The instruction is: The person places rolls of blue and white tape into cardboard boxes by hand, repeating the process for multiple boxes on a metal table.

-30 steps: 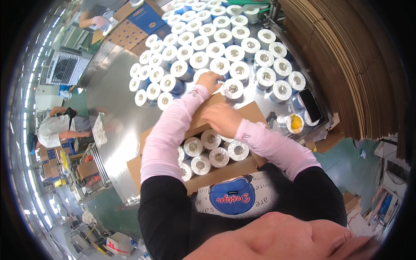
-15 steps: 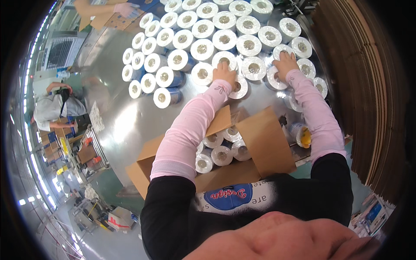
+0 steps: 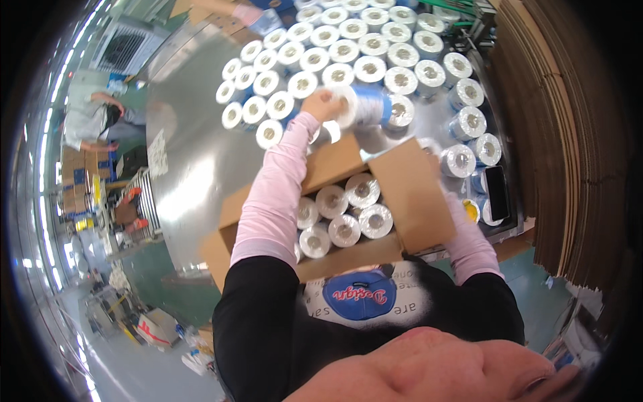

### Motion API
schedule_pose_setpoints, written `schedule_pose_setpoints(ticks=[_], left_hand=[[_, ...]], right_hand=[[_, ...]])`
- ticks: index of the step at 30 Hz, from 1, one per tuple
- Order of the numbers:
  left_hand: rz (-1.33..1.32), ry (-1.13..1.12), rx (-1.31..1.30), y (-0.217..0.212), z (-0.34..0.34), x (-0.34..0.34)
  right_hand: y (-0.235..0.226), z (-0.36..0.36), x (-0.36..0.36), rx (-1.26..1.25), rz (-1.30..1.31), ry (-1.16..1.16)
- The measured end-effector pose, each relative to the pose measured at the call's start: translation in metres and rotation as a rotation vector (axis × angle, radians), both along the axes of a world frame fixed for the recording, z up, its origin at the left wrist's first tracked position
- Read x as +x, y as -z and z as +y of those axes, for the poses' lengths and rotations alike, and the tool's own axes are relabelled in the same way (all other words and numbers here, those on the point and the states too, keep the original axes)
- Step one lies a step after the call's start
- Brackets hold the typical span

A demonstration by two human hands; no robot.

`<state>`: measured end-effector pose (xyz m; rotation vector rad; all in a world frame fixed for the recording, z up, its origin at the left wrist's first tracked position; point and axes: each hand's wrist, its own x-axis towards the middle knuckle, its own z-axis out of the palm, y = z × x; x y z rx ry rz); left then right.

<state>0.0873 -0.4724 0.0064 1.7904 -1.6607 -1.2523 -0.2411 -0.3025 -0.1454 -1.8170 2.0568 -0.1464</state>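
I see the left hand [image 3: 320,106] gripping the white end of a roll [image 3: 370,107], perhaps because the neighbours crowd its sides. This roll is over the tabletop [image 3: 191,167], beyond the open box [image 3: 412,194] — it is tipped sideways, with its long axis from the person's left to right, the white end facing left. The standing rolls [image 3: 313,60] point upward, probably for steadiness. The right hand is hidden behind the box flap — I cannot tell its state.
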Motion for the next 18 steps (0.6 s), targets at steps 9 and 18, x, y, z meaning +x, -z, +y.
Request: schedule_pose_setpoints(ticks=[9, 18], left_hand=[[0.846, 0.051, -0.070, -0.215, 0.204, 0.156], [-0.630, 0.693, -0.216, -0.203, 0.322, 0.161]], right_hand=[[-0.299, -0.057, -0.028, -0.006, -1.703, -0.143], [-0.304, 0.084, 0.251, -0.209, -0.219, -1.263]])
